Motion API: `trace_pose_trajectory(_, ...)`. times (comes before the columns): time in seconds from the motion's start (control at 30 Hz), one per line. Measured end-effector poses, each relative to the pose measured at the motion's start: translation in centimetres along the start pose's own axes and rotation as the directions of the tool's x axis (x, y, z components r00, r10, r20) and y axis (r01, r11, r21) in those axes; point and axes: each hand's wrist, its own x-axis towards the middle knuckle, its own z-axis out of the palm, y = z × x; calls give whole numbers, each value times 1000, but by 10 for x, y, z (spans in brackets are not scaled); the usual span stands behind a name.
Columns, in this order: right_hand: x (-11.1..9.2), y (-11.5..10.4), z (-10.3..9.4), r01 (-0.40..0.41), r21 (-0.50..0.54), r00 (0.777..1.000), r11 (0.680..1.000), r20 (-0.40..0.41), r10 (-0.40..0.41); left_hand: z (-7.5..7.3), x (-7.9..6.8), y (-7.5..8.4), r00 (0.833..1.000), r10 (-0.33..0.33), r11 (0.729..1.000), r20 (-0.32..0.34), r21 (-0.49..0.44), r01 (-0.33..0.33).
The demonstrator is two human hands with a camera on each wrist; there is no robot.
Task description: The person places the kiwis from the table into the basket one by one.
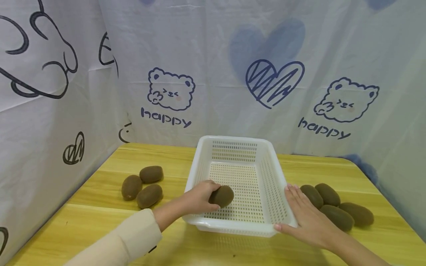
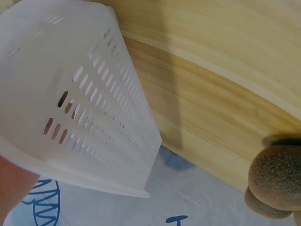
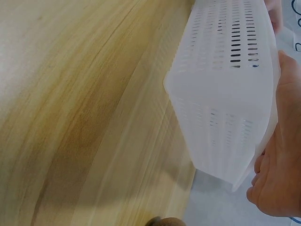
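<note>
In the head view my left hand [image 1: 201, 197] reaches over the left rim of a white plastic basket [image 1: 203, 221], gripping a brown kiwi [image 1: 223, 196] between thumb and fingers inside it. No other kiwi shows in the basket. My right hand [image 1: 307, 218] rests on the basket's right rim near the front corner, its fingers fairly straight along the outside and the thumb on the front edge. The right wrist view shows that hand [image 3: 282, 155] against the rim. Only a sliver of the left hand [image 2: 14, 186] appears in the left wrist view, beside the basket wall [image 2: 89, 94].
Three kiwis [image 1: 149, 195] lie in a group on the wooden table [image 1: 100, 221] left of the basket. Several more kiwis [image 1: 337, 217] cluster to its right, close to my right hand. A printed white cloth [image 1: 213, 74] hangs behind the table and along its sides.
</note>
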Motion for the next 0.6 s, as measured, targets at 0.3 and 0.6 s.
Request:
trace_pose_trajectory(0.3, 2, 0, 0, 3, -3, 1000, 1000, -5, -3, 11, 12, -3, 989, 14, 997, 148, 75, -25)
trace_pose_trajectory(0.6, 2, -1, -2, -10, 10, 1000, 1000, 8, 10, 15, 15, 1, 976, -85, 994, 201, 89, 68)
